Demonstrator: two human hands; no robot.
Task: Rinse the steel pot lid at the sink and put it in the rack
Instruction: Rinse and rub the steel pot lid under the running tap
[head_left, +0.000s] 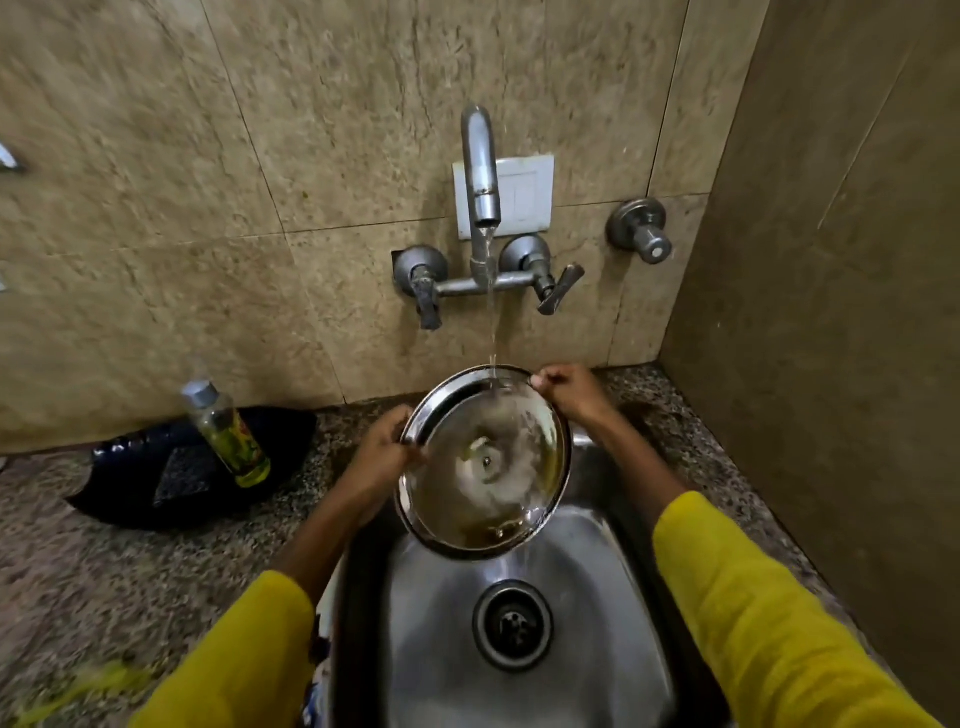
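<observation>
Both hands grip the steel pot lid (485, 462) by its rim: the left hand (382, 449) pinches the left edge, the right hand (569, 392) the far right edge. They hold it tilted over the sink (597, 623), above the drain (512, 625), with water spilling off its near edge. Farther back, the tap (480, 171) runs a thin stream onto the lid's far side. Rinsing is under way, I judge. Next the lid must be drained and carried to the rack, which is not in view.
</observation>
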